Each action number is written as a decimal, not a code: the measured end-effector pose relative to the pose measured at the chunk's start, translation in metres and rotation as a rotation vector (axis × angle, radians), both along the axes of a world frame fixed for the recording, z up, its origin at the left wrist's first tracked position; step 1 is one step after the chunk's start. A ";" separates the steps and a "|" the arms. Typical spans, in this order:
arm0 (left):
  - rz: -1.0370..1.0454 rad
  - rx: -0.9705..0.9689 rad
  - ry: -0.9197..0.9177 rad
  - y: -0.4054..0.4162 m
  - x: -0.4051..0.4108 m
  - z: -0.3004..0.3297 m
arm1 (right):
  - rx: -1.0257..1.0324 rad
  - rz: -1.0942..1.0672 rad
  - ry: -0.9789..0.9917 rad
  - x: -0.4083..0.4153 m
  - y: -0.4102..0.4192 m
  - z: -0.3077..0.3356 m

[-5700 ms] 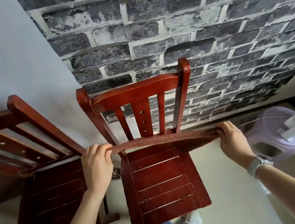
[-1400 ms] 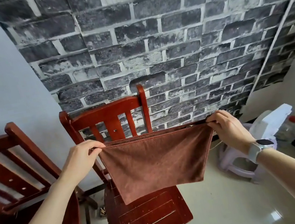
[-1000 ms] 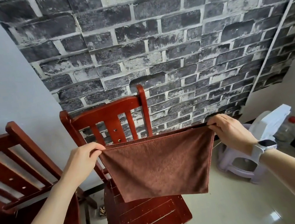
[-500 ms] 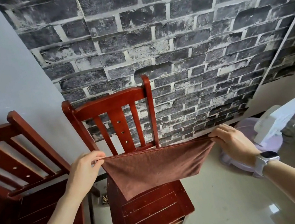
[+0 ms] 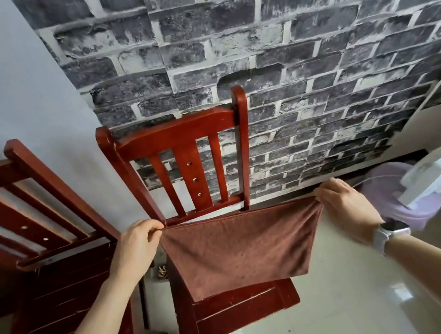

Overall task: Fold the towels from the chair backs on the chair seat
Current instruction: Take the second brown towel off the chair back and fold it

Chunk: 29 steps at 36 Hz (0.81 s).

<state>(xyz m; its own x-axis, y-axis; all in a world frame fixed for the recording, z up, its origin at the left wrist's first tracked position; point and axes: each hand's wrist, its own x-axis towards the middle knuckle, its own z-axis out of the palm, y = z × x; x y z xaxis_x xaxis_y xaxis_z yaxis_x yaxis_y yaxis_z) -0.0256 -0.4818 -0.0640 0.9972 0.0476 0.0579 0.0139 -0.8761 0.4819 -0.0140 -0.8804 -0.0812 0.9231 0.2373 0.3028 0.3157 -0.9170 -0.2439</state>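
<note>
My left hand (image 5: 136, 248) pinches the left upper corner of the brown towel (image 5: 242, 248); my right hand (image 5: 346, 208) pinches the right upper corner. Both hands are closed on the cloth, fingers curled. The towel's long axis runs level from hand to hand, top edge taut. The cloth looks doubled, plain and matte, tapering downward. Its lower edge reaches the seat (image 5: 238, 308) of the red wooden chair (image 5: 178, 133) below my hands. A second chair (image 5: 40, 257) stands beyond my left hand.
</note>
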 end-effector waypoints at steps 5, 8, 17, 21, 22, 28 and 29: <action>0.057 -0.003 -0.072 0.018 0.025 0.001 | 0.069 -0.012 0.010 0.031 0.023 -0.004; 0.082 0.023 -0.149 0.028 0.031 0.006 | 0.080 -0.036 -0.016 0.044 0.035 -0.001; 0.045 0.045 -0.236 0.060 0.009 -0.026 | 0.110 -0.005 -0.129 0.042 0.059 -0.021; 0.002 0.044 -0.183 0.061 -0.018 -0.065 | 0.112 -0.006 -0.043 0.018 0.057 -0.061; -0.018 0.052 -0.159 0.061 -0.027 -0.079 | 0.102 -0.007 -0.010 0.010 0.056 -0.074; -0.080 0.029 0.083 0.063 -0.086 -0.186 | 0.066 -0.004 0.295 -0.057 0.052 -0.168; -0.083 0.028 0.125 0.062 -0.095 -0.205 | 0.055 -0.002 0.350 -0.069 0.052 -0.185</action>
<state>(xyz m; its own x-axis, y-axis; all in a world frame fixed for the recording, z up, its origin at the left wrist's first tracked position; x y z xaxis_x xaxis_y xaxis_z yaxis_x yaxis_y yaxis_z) -0.1210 -0.4194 -0.2687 0.9971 -0.0354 -0.0670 -0.0010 -0.8900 0.4559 -0.0828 -0.8288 -0.2659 0.9735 0.2277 -0.0199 0.2027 -0.9000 -0.3859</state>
